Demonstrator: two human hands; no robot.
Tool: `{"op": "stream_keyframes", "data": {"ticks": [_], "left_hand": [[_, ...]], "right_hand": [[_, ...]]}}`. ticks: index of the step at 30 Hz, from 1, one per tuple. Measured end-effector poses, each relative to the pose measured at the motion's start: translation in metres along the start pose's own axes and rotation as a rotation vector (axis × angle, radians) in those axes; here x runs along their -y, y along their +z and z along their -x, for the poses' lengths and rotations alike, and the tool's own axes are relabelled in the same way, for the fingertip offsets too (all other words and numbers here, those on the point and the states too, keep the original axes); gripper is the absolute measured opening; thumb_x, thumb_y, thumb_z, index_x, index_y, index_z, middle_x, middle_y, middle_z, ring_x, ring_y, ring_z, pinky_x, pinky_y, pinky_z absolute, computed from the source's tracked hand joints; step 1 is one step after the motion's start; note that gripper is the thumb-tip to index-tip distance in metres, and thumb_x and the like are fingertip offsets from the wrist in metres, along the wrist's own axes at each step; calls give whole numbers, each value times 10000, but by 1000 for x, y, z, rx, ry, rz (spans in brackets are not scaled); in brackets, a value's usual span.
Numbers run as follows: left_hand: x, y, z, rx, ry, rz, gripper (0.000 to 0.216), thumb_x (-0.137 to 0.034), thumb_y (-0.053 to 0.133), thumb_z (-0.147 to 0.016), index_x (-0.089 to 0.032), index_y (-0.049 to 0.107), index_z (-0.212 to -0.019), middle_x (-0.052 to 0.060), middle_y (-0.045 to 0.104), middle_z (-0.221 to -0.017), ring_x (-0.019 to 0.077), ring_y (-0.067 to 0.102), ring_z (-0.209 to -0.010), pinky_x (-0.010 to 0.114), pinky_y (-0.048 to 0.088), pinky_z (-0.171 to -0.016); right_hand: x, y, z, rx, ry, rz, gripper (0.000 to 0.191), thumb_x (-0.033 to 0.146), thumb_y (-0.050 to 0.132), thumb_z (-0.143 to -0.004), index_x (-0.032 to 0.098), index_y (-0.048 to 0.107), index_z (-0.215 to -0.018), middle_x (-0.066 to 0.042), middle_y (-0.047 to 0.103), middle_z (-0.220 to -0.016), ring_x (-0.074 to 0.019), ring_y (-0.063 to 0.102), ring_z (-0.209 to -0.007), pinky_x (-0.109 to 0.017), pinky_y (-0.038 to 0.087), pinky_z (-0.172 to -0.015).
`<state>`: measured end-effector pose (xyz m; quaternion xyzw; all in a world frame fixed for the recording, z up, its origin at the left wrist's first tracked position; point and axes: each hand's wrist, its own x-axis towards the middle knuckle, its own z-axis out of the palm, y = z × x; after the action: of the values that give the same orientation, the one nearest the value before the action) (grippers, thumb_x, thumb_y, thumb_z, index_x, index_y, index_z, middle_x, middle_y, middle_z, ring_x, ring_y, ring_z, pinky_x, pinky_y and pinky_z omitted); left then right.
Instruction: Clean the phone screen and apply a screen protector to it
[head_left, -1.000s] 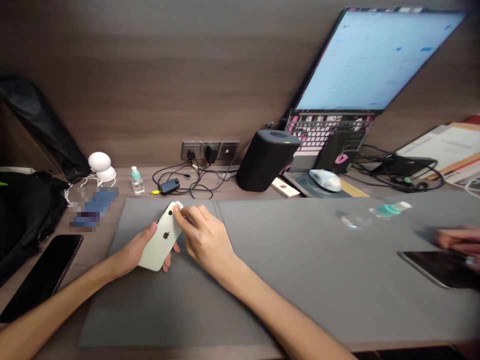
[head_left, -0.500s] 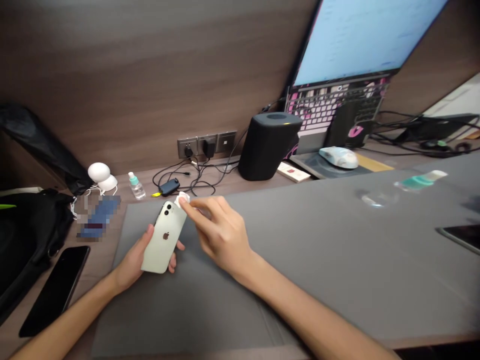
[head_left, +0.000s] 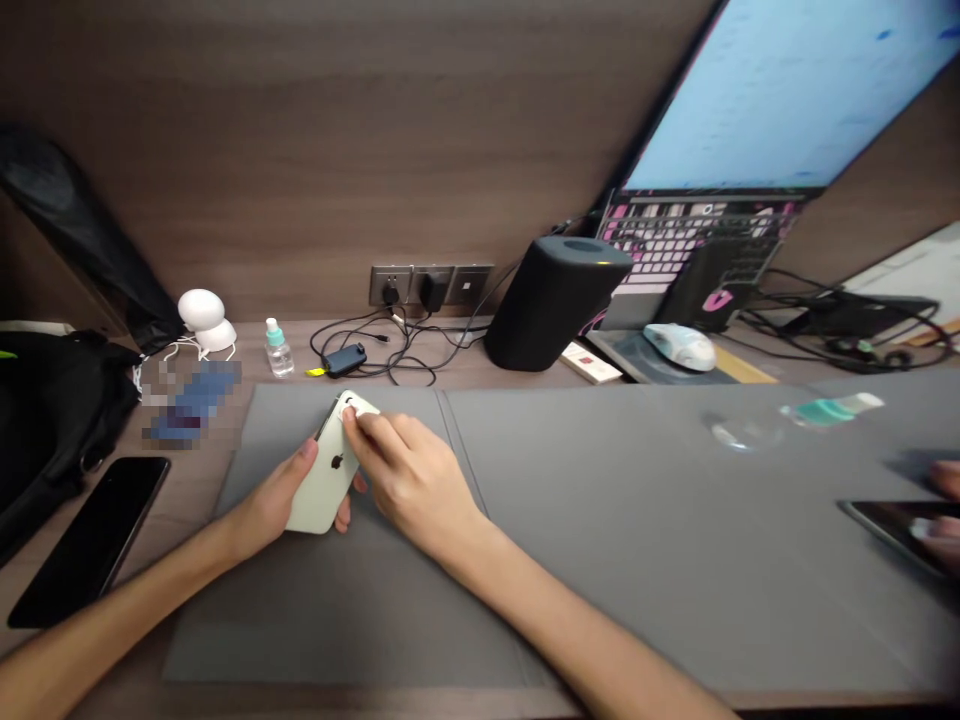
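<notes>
Left hand [head_left: 264, 508] gripping a tilted phone [head_left: 320, 492], right hand [head_left: 417, 490] curled over its top end — pinching white tissue [head_left: 345, 407]

The wooden desk [head_left: 191, 480] bears grey matting [head_left: 600, 500], a black phone [head_left: 91, 540] and 1 upright spray bottle [head_left: 278, 352].

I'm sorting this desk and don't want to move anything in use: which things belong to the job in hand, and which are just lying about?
In hand:
- pale phone, held by the left hand
- white scrap, mostly hidden at the right hand's fingertips

Lying about, untouched:
- black phone
- upright bottle
- mouse
- laptop
</notes>
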<state>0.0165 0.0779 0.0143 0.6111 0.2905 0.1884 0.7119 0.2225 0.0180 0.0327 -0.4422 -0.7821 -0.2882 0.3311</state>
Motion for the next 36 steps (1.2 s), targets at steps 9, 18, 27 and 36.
{"op": "stream_keyframes", "data": {"ticks": [9,18,27,36], "left_hand": [[0,4,3,-20,74,-65,742,-763,278,-1020,-142,681,-1071,92,727,-786,217,671,-727,302,504,-704],[0,6,3,-18,72,-59,722,-752,273,-1029,-147,667,-1007,94,718,-802,220,676,-751,317,516,-733],[-3,9,5,-55,59,-47,739,-750,285,-1028,-129,678,-1109,100,732,-789,217,676,-718,311,511,-698],[-17,5,5,55,74,267,668,-636,403,-1059,-252,264,-1588,240,680,-1376,339,774,-976,483,584,-857]], "right_hand": [[6,-2,1,-30,-16,-15,439,-26,440,-951,30,606,-1353,-150,698,-1066,-219,589,-855,-365,524,-643],[11,-4,-1,-18,2,-7,410,18,475,-952,-4,609,-1339,-152,693,-1012,-230,578,-829,-374,545,-635],[5,-4,2,-8,9,-25,484,-12,457,-952,43,553,-1424,-129,710,-1030,-219,578,-829,-356,515,-646],[-39,-5,9,-196,376,-166,531,4,472,-964,278,647,-1384,-73,682,-1028,-224,610,-907,-345,511,-723]]}}
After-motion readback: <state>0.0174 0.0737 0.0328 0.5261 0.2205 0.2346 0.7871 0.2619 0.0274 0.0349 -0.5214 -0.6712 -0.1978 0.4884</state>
